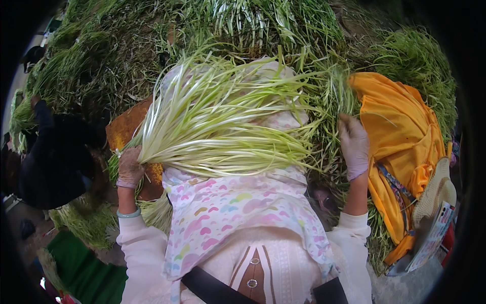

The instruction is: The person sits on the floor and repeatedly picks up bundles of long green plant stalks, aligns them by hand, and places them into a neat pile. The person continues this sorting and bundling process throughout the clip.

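My left hand point(130, 167), in a thin, soiled glove, grips the pale ends of a large bunch of leafy stalks point(224, 129) that look like yellow chives. The stalks fan out to the right over my lap, across an apron point(235, 205) printed with coloured hearts. On the right, my gloved right hand point(353, 142) is raised beside the bunch, fingers curled. Blurred leaves point(338, 91) show just above its fingertips; whether it holds them is unclear. Behind my left hand is a rusty, yellow-stained board or panel point(129, 123).
Heaped green leaves point(258, 22) lie ahead, with another pile point(414, 64) at far right. An orange cloth garment point(402, 125) rests near my right arm, beside a woven hat point(436, 190). At left sits a person in dark clothing point(57, 159); green cloth point(83, 266) lies below.
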Available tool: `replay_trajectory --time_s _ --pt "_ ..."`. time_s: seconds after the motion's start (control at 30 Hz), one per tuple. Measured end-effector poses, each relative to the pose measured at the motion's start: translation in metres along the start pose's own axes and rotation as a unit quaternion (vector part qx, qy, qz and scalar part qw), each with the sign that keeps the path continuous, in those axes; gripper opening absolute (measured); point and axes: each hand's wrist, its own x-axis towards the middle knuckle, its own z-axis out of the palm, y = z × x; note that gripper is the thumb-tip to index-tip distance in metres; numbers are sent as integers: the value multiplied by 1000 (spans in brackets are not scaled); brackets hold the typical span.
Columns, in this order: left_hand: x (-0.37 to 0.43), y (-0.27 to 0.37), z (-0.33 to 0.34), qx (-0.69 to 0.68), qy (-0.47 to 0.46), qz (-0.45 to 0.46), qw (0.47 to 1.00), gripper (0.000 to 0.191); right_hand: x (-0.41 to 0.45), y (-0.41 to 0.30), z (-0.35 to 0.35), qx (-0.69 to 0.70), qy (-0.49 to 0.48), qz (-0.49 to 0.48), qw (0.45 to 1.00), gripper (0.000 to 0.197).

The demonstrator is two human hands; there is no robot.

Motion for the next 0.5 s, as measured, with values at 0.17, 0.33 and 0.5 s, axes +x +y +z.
replay_trajectory --time_s 0.17,0.33,0.5 --pt "2 2 5 18 -15 -12 1000 37 34 -90 27 232 -74 -179 953 17" --pt "0 8 4 10 13 -10 1000 37 84 -153 86 132 -17 -419 898 9" --pt "0 11 5 -13 25 -8 1000 36 90 -180 138 -27 -28 -526 850 11"
